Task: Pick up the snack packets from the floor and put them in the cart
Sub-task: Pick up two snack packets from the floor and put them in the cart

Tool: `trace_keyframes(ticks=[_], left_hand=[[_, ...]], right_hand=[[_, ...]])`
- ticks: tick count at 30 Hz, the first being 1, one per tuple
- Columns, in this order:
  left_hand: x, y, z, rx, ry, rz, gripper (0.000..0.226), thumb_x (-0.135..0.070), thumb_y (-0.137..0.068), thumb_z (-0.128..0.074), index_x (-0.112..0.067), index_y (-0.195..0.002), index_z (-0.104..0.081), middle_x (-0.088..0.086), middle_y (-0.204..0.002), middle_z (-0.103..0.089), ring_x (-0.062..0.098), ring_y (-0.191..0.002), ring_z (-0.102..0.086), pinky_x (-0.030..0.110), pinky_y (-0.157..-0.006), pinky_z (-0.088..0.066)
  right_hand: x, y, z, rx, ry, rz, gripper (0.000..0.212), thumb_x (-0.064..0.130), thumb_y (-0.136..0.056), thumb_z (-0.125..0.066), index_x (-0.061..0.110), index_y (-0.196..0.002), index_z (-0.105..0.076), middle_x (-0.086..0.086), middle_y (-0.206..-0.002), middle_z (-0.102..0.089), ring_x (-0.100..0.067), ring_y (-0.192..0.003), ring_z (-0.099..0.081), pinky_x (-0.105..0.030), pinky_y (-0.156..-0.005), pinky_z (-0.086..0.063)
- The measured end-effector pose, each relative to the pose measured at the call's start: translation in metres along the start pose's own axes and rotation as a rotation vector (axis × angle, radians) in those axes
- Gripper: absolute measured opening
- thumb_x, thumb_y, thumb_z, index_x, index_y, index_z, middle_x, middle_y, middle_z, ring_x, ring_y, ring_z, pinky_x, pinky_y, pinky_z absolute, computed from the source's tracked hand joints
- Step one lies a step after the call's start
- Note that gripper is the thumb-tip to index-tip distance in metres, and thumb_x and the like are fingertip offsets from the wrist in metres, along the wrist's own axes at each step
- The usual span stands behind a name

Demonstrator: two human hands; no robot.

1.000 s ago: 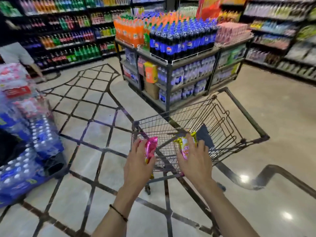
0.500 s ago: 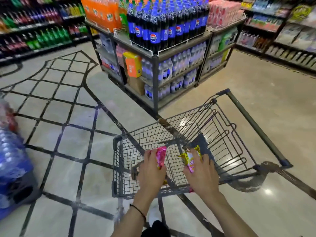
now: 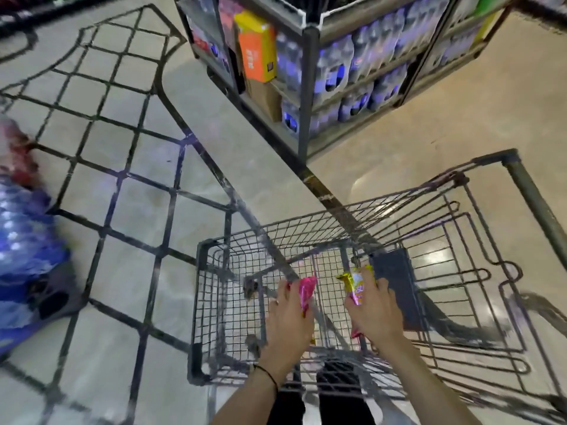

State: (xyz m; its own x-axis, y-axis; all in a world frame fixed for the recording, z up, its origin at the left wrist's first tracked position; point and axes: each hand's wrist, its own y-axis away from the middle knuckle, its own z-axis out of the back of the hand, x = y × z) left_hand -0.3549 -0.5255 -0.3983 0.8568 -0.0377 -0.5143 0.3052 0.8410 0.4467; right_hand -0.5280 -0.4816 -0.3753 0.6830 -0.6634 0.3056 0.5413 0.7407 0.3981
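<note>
Glossy floor point(image 3: 196, 124) (black grid lines) beside a drinks rack point(image 3: 307, 87).

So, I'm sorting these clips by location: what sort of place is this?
Most likely a supermarket: a wire shopping cart stands on the shiny floor, and a shelf rack beyond it holds wrapped packs of bottles.

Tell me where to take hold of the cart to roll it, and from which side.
Probably the dark handle bar at the right-hand end of the cart, approached from outside that end and gripped over the top: it is a plain round bar standing clear of the wire mesh.
</note>
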Motion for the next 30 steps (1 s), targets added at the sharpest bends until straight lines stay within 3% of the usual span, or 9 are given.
trace_keyframes(ticks=[5,8,14,17,21,26,30], left_hand=[[0.024,-0.079,-0.066,0.113,-0.085,0.132,0.064,-0.027,-0.100,-0.053,-0.032,-0.152,-0.017,0.006,-0.166,-0.013,0.045,-0.139,-0.038,0.048,-0.098,-0.054],[0.047,-0.130,-0.112,0.143,-0.111,0.173,0.066,-0.022,-0.096,-0.053,-0.032,-0.149,-0.016,0.007,-0.164,-0.018,0.046,-0.128,-0.050,0.049,-0.088,-0.059],[0.076,-0.211,-0.177,0.085,-0.130,0.210,0.066,-0.033,-0.103,-0.046,-0.033,-0.158,-0.008,-0.006,-0.169,0.004,0.042,-0.149,-0.021,0.048,-0.103,-0.048],[0.087,-0.241,-0.198,0.030,-0.135,0.211,0.066,-0.036,-0.103,-0.045,-0.030,-0.158,-0.007,-0.005,-0.168,0.009,0.043,-0.149,-0.019,0.050,-0.102,-0.050],[0.092,-0.260,-0.215,0.005,-0.168,0.182,0.070,-0.040,-0.103,-0.043,-0.027,-0.159,-0.003,0.000,-0.168,0.013,0.045,-0.147,-0.019,0.052,-0.109,-0.042],[0.092,-0.250,-0.214,0.005,-0.146,0.137,0.071,-0.047,-0.102,-0.043,-0.031,-0.159,-0.004,-0.003,-0.167,0.015,0.046,-0.146,-0.021,0.056,-0.107,-0.044],[0.088,-0.235,-0.198,0.001,-0.175,0.133,0.070,-0.048,-0.102,-0.040,-0.034,-0.159,-0.002,-0.007,-0.166,0.020,0.038,-0.149,-0.018,0.050,-0.110,-0.042]], right_hand=[[-0.027,-0.081,-0.067,0.133,0.046,-0.018,0.067,0.043,-0.088,-0.062,0.030,-0.142,-0.026,-0.017,-0.133,-0.044,-0.041,-0.118,-0.048,-0.045,-0.074,-0.050],[-0.035,-0.128,-0.114,0.160,0.052,-0.039,0.072,0.040,-0.086,-0.068,0.028,-0.143,-0.026,-0.017,-0.131,-0.046,-0.040,-0.119,-0.049,-0.048,-0.083,-0.052],[-0.060,-0.203,-0.212,0.182,0.011,0.000,0.074,0.037,-0.081,-0.072,0.030,-0.142,-0.030,-0.011,-0.130,-0.043,-0.035,-0.115,-0.050,-0.041,-0.081,-0.048],[-0.068,-0.233,-0.245,0.135,0.000,-0.002,0.074,0.032,-0.079,-0.076,0.030,-0.138,-0.031,-0.012,-0.125,-0.043,-0.035,-0.110,-0.051,-0.043,-0.078,-0.053],[-0.069,-0.260,-0.264,0.061,0.019,-0.008,0.074,0.030,-0.082,-0.075,0.027,-0.141,-0.030,-0.014,-0.126,-0.043,-0.035,-0.110,-0.052,-0.042,-0.081,-0.050],[-0.064,-0.266,-0.260,0.114,0.047,-0.011,0.081,0.033,-0.085,-0.072,0.027,-0.148,-0.022,-0.016,-0.133,-0.039,-0.036,-0.117,-0.048,-0.046,-0.085,-0.053],[-0.065,-0.247,-0.238,0.158,0.031,0.026,0.084,0.034,-0.088,-0.067,0.030,-0.154,-0.016,-0.013,-0.143,-0.033,-0.035,-0.121,-0.045,-0.045,-0.090,-0.049]])
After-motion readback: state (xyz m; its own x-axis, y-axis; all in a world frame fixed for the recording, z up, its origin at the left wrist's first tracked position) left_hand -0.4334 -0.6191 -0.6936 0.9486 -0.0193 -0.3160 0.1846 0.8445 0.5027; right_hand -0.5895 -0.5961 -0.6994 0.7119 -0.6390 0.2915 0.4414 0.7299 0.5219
